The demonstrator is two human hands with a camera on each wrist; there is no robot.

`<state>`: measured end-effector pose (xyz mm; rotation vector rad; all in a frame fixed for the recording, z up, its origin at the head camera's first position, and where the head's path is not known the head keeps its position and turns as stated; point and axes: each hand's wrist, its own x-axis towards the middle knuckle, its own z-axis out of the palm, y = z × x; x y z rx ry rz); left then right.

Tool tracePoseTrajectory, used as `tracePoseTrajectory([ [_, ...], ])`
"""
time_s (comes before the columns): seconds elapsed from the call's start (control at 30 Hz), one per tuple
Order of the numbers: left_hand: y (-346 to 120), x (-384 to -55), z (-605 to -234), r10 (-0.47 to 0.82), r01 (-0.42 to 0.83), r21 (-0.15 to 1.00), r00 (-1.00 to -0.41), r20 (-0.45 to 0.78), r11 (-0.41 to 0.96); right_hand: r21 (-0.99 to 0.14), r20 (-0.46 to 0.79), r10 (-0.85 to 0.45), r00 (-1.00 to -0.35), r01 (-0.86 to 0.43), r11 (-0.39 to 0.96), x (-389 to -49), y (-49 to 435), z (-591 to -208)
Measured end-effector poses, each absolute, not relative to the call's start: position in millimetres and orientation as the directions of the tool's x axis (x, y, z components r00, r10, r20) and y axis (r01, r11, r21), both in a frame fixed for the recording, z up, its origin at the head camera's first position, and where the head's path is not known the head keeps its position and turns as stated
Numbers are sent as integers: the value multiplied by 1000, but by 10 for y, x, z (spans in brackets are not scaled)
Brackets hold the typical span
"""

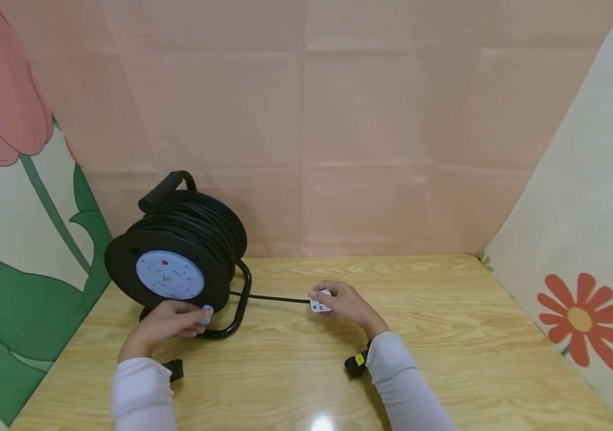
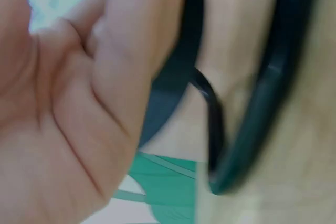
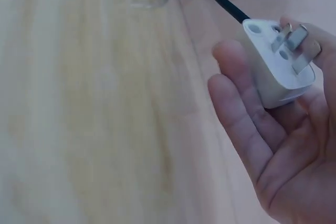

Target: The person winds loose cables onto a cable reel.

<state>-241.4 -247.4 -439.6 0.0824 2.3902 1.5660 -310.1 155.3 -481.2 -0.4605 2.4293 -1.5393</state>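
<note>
A black cable reel [image 1: 181, 245] with black cable wound on its drum stands at the left of the table. On its front disc is a pale blue socket panel [image 1: 170, 275] with a red dot. My left hand [image 1: 163, 326] is at the disc's lower edge and pinches a small pale blue knob [image 1: 206, 314] there. In the right wrist view, a white plug [image 3: 278, 61] shows three metal prongs. My right hand [image 1: 341, 302] grips that plug right of the reel. A stretch of black cable [image 1: 279, 298] runs straight from plug to reel.
The reel's black tube stand [image 1: 243, 305] curves out to its right, and a black carrying handle [image 1: 163, 190] tops it. The wooden table [image 1: 446, 359] meets a pink backdrop [image 1: 393, 120] behind. Flower-printed sheets [image 1: 527, 239] border both sides.
</note>
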Motion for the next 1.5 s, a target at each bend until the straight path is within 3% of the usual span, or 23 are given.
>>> tracePoseTrajectory([
  [0.23,-2588,-2468,-4555,219,-76,928,-962,-165,364,-917,15,-347,-938,-151,370,-3119,1442,-4875],
  [0.57,-2741,-2443,-4673,114,-87,930,-984,-136,358,-939,26,-367,-930,-149,310,-3107,1162,-4906],
  [0.93,-2907,-2373,-4706,-58,-113,872,-994,-97,476,-978,-26,-416,-909,-64,200,-3082,920,-4948],
  [1.23,-2993,-2319,-4711,-164,-154,837,-983,-77,525,-902,-26,-399,-916,-150,404,-3038,808,-4911],
  [1.5,-3018,-2303,-4753,-236,-161,873,-970,-54,460,-866,-15,-449,-893,-213,452,-3010,745,-4892],
])
